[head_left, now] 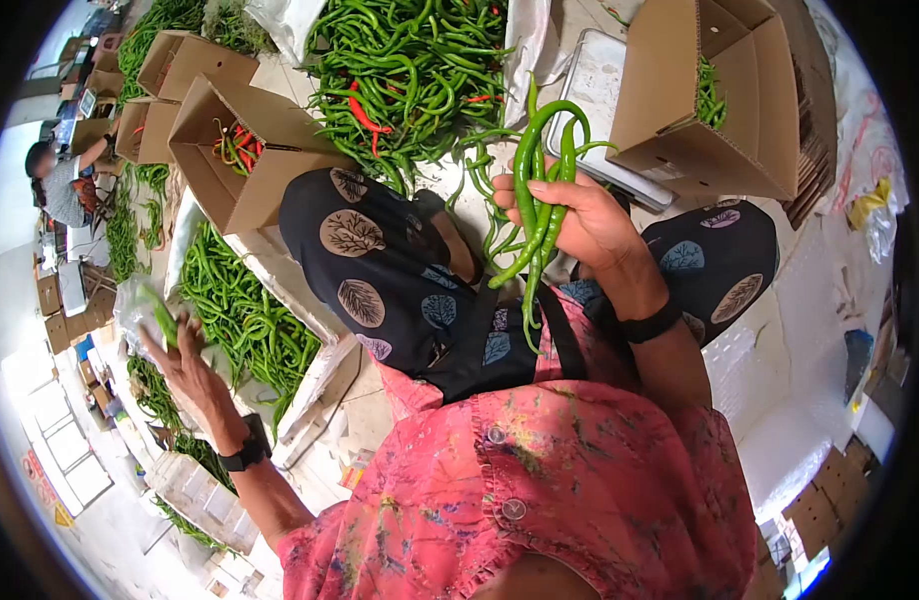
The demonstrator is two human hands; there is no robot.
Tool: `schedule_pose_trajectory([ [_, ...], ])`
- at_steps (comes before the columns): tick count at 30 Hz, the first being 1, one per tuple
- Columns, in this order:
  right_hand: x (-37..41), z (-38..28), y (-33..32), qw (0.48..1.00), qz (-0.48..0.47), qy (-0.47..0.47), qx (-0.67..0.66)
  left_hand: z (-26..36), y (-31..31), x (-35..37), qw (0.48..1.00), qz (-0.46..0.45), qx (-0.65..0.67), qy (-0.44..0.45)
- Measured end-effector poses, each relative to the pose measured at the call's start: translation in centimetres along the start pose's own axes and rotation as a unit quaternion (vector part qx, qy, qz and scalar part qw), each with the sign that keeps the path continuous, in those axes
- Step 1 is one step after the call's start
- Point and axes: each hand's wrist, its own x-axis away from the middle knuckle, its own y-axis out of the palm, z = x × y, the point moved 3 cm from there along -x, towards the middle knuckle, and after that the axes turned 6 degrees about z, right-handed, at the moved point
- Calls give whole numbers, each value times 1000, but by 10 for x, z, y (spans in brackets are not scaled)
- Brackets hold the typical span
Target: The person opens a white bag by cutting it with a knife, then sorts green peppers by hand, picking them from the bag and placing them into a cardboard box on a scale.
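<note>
Several long green chili peppers (529, 170) lie bunched in my right hand (602, 222), its thumb closed across them above my lap. Out to the left, my left hand (192, 375) has its fingers spread. A green pepper (163, 318) shows just beyond those fingertips, in front of a clear plastic bag (130, 305). Beside that hand stands a white-walled crate (325, 385) full of green peppers (250, 310). A large heap of green peppers (410, 60), with a few red ones (365, 110) among them, lies ahead of my knees.
A cardboard box (210, 190) with red peppers stands by my left knee. Another cardboard box (670, 150) at right holds some green peppers, next to a metal-topped scale (592, 80). More pepper piles line the left side, where another person (65, 190) sits.
</note>
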Motion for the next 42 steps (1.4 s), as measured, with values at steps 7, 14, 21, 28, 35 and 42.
schedule_pose_trajectory([
  [7,1,0,7,998,-25,-14,-50,101,152,94,885,-352,268,-143],
  [14,-7,4,-2,991,-29,-41,-125,110,237,173,790,-567,188,-135],
  [21,6,-4,5,999,-16,-21,-19,95,245,181,754,-593,210,-190],
  [28,10,-5,2,996,-35,-55,69,75,255,180,638,-555,420,-329],
  [35,15,-6,5,999,-26,-35,6,90,258,185,825,-522,217,28],
  [42,3,2,-5,991,28,-119,46,99,259,197,847,-496,171,92],
])
